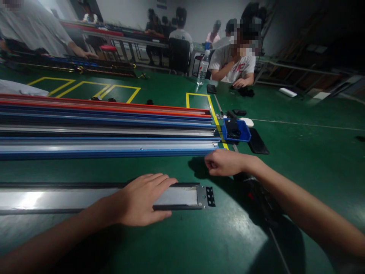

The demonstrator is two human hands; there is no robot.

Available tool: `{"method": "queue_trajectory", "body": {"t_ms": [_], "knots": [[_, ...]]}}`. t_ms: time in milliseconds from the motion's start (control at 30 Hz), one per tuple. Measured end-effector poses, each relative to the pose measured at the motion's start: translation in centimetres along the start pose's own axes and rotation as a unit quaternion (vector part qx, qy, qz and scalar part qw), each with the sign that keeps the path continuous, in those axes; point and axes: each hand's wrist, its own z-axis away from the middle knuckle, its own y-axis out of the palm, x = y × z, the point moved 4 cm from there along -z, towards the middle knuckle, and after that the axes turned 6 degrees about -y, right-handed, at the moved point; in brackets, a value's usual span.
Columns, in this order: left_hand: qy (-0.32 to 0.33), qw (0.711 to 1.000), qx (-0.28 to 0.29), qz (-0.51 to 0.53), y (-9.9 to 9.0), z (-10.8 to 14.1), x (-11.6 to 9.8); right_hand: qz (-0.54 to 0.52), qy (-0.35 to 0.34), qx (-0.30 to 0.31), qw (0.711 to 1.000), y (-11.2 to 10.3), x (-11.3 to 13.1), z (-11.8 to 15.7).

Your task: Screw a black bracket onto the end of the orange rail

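My left hand (pixel 145 199) lies across a long silver metal profile with dark edges (pixel 182 196), near its right end. Its fingers are stretched out and the thumb is apart on the near side. A small black perforated plate (pixel 210 196) sits at that end of the profile. My right hand (pixel 224 163) is closed above the green table, right of the profile's end and in front of the blue profiles; what its fingers hold, if anything, is hidden. Under my right forearm lies a black tool (pixel 256 192) with a red spot, partly covered.
Blue profiles (pixel 114 146) and an orange one (pixel 114 105) lie side by side beyond my hands. At their right end stand a blue bin (pixel 236 137) with black parts and a dark flat object (pixel 258 141). A bottle (pixel 203 70) stands farther back. Several people sit beyond.
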Motion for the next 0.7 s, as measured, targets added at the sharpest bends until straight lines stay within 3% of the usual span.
{"method": "queue_trajectory", "body": {"t_ms": [233, 400, 467, 567, 633, 700], "knots": [[0.003, 1.000, 0.019, 0.001, -1.8, 0.5, 0.1, 0.023, 0.028, -0.011, 0.999, 2.2, -1.4, -0.1], [-0.005, 0.999, 0.054, 0.002, -3.1, 0.9, 1.1, 0.045, 0.038, -0.059, 0.997, 1.6, -0.2, 1.7], [-0.011, 0.998, 0.053, 0.009, -3.2, 1.1, 1.5, 0.026, 0.027, -0.112, 0.993, 0.5, 1.5, 3.0], [-0.021, 0.998, 0.056, 0.019, -3.0, 1.3, 2.1, -0.088, -0.019, -0.204, 0.975, -0.5, 5.9, 6.1], [-0.032, 0.997, 0.062, 0.021, -2.7, 1.4, 2.4, -0.165, -0.064, -0.243, 0.954, 0.6, 9.7, 8.9], [-0.045, 0.997, 0.064, 0.019, -2.6, 1.4, 2.8, -0.179, -0.136, -0.222, 0.949, 3.6, 14.0, 11.7]]}}
